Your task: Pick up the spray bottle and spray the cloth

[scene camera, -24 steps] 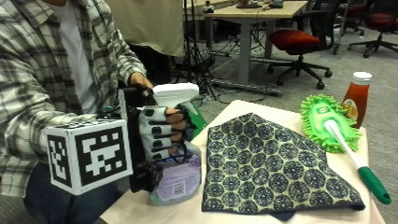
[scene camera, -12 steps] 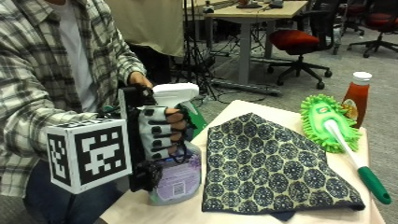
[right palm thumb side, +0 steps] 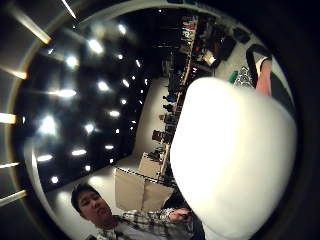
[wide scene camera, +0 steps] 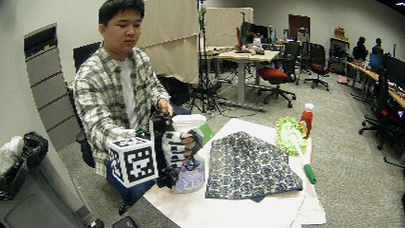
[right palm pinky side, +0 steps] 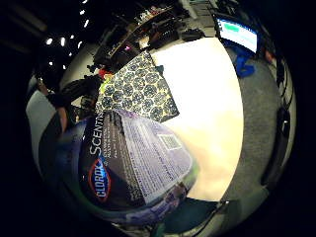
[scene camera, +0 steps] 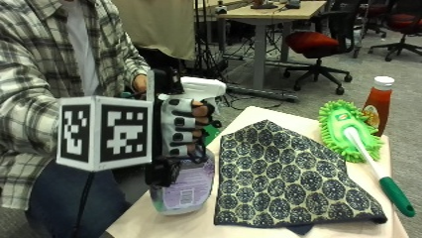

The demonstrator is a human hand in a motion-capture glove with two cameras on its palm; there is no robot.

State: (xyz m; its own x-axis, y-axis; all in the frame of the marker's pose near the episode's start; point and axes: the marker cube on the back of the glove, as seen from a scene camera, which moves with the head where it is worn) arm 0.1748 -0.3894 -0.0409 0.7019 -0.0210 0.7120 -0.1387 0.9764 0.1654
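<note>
Spray bottle (scene camera: 186,178) stands at the counter's (scene camera: 264,116) near corner in the outside view, the gloved right hand (scene camera: 181,129) with fingers (scene camera: 198,111) wrapped round its neck, just beside the patterned cloth (scene camera: 290,173); in the little-finger palm view its label (right palm pinky side: 131,158) looms close, bare counter beyond the cloth.

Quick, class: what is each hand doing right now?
Right hand: grips the spray bottle.
Bare left hand: cannot be told.

green duster mop (scene camera: 352,136) on table (scene camera: 264,116), ketchup bottle (scene camera: 378,101) behind it
</note>
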